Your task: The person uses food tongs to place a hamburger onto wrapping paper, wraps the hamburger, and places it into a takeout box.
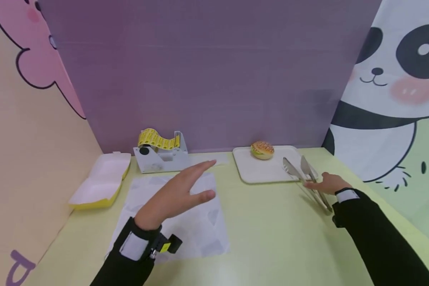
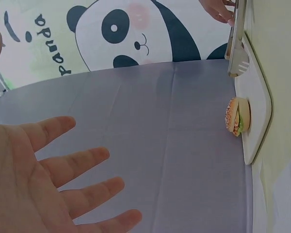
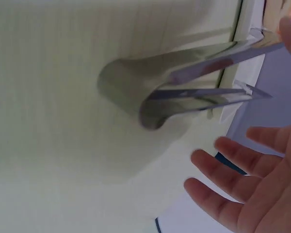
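Note:
My left hand hovers over a white sheet of paper, its fingers straight and spread with nothing in them. Over on the right, my right hand is at a pair of metal tongs, one arm fork-tipped. In the right wrist view its fingers are spread apart, and the thumb overlaps one arm of the tongs; whether it touches cannot be told. The tongs' tips reach over a white tray, while the bent end sticks out past its rim. A sesame burger sits on the tray.
At the back left stands a grey dispenser with a roll of yellow labels. An opened takeaway box, white inside and yellow outside, lies by the left wall. A purple backdrop closes off the rear of the table.

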Tool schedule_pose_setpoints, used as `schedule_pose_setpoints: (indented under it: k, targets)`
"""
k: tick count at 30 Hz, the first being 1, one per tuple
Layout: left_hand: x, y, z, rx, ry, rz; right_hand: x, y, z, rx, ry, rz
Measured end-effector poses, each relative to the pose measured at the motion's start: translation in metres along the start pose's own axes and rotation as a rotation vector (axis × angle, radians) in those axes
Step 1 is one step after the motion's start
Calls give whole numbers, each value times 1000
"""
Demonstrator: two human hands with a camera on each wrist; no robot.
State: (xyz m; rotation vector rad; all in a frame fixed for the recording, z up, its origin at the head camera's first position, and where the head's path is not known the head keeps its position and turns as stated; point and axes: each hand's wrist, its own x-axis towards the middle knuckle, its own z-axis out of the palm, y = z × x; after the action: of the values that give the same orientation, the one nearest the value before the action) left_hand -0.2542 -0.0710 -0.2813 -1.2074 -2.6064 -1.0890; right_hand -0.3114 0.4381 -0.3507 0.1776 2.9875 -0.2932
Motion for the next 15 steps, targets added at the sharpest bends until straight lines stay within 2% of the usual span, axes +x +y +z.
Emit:
schedule_pose_setpoints:
  k: [5,9,13,15]
  targets:
    - [0,-8,0,30,-25,-43,17,-9,13,9,-48,11]
    - [0,-19,2,63,-53,-79,24,-17,14,50,-30,-42]
    - [-1,-34,9,121,-104,-131,29,-29,8,366,-111,-29]
    - [-2,-43,13,145,-137,-163,32,-34,6,565,-172,40]
